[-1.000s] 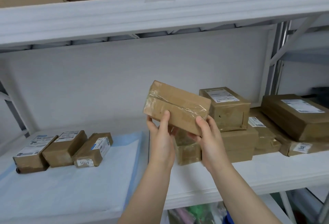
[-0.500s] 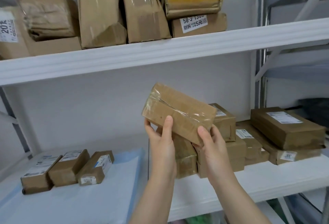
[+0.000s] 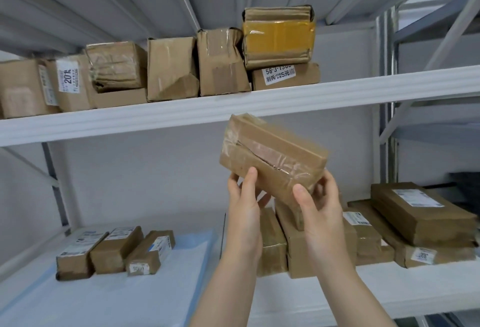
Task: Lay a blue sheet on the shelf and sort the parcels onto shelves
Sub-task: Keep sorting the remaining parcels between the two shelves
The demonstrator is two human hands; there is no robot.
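Head view: sheet [image 3: 187, 254] laid, three parcels [image 3: 115, 250] on it. Left hand [image 3: 244, 212] and right hand [image 3: 320, 212] clamp one box [image 3: 272, 155] above the sheet's right edge. The pile [image 3: 420, 222] right of the sheet looks unsorted.

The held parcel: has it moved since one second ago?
Yes, upward: the parcel now overlaps the front edge of the upper shelf; earlier it was well below it.

On the lower shelf [image 3: 376, 293] a sheet [image 3: 135, 290] covers the left part, with three parcels [image 3: 115, 250] side by side at its far left. A pile of parcels [image 3: 420, 220] lies on the right. In the middle, the left hand [image 3: 244, 215] and right hand [image 3: 320, 215] grip the held parcel [image 3: 272, 157] just below the upper shelf [image 3: 233, 108], which bears a row of boxes [image 3: 171, 72].
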